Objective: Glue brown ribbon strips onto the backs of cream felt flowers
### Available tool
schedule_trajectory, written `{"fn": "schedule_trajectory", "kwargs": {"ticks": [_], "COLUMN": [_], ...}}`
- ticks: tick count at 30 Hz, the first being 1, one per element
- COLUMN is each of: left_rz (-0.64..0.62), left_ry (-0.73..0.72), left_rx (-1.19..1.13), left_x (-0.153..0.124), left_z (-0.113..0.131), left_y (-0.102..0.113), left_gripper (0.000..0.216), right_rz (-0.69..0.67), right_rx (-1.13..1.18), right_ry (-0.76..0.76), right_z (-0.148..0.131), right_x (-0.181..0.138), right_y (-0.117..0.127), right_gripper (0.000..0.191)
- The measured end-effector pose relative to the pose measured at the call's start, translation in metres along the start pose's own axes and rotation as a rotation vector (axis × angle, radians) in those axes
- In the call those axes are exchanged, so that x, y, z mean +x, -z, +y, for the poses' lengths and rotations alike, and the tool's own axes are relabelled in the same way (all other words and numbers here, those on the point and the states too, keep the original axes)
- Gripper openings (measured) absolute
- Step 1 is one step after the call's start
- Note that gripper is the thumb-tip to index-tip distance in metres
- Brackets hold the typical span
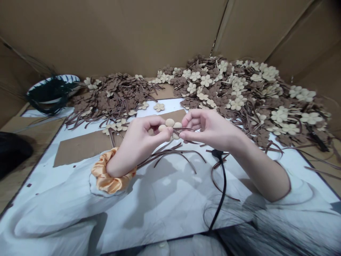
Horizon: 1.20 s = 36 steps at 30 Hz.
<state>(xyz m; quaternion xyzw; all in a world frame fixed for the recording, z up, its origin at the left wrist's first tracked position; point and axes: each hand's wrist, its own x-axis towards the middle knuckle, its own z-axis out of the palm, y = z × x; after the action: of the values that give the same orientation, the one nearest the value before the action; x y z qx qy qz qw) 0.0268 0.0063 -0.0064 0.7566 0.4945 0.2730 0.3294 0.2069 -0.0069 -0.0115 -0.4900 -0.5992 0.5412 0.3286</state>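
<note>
**Cream flower pinched between both hands**

The left hand (138, 142) and right hand (210, 129) close in narrow pinches on a cream padded flower (169, 123) at twelve o'clock; brown ribbon strips (170, 156) run from it; pinching near its centre seems best for keeping them flat and untwisted; a heap of flowers (239, 96) lies at one o'clock; an orange satin scrunchie (105, 174) circles the left wrist (118, 165).

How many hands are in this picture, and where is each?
2: left hand on the left, right hand on the right, both pinching a cream flower at centre. None seems hidden.
</note>
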Motion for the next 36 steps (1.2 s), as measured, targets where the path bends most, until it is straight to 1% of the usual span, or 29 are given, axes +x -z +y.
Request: {"fn": "schedule_trajectory", "kwargs": {"ticks": [5, 10, 14, 18, 24, 27, 32, 34, 36], "left_rz": [-0.02, -0.004, 0.004, -0.019, -0.02, -0.052, -0.148, -0.158, -0.137], "left_ry": [0.021, 0.038, 0.048, 0.044, 0.028, 0.016, -0.045, -0.02, 0.015], "left_rx": [-0.048, -0.076, -0.044, -0.051, -0.086, -0.056, -0.055, -0.056, -0.057], "left_x": [0.0, -0.001, -0.001, -0.001, -0.002, -0.001, 0.002, 0.003, 0.003], "left_z": [-0.001, 0.0, 0.002, 0.0, -0.004, -0.004, -0.002, -0.001, -0.001], "left_y": [-0.001, -0.003, -0.005, -0.007, -0.011, -0.009, 0.0, 0.002, 0.002], "left_gripper": [0.022, 0.021, 0.021, 0.021, 0.018, 0.022, 0.03, 0.029, 0.027], "right_rz": [0.017, 0.017, 0.017, 0.014, -0.013, -0.019, 0.011, 0.016, 0.015], "right_rx": [-0.015, 0.005, 0.018, -0.009, -0.022, -0.033, -0.082, -0.082, -0.063], "right_ry": [-0.003, 0.002, -0.006, -0.037, -0.056, -0.047, 0.04, 0.045, 0.036], "right_z": [-0.003, -0.002, -0.001, -0.003, -0.004, -0.003, -0.001, 0.0, 0.0], "right_x": [0.001, 0.0, 0.0, 0.0, 0.002, 0.002, 0.003, 0.003, 0.003], "right_y": [0.002, -0.003, -0.008, -0.008, -0.005, -0.003, 0.001, 0.001, -0.001], "right_gripper": [0.016, 0.024, 0.016, 0.016, 0.015, 0.015, 0.018, 0.019, 0.021]}}
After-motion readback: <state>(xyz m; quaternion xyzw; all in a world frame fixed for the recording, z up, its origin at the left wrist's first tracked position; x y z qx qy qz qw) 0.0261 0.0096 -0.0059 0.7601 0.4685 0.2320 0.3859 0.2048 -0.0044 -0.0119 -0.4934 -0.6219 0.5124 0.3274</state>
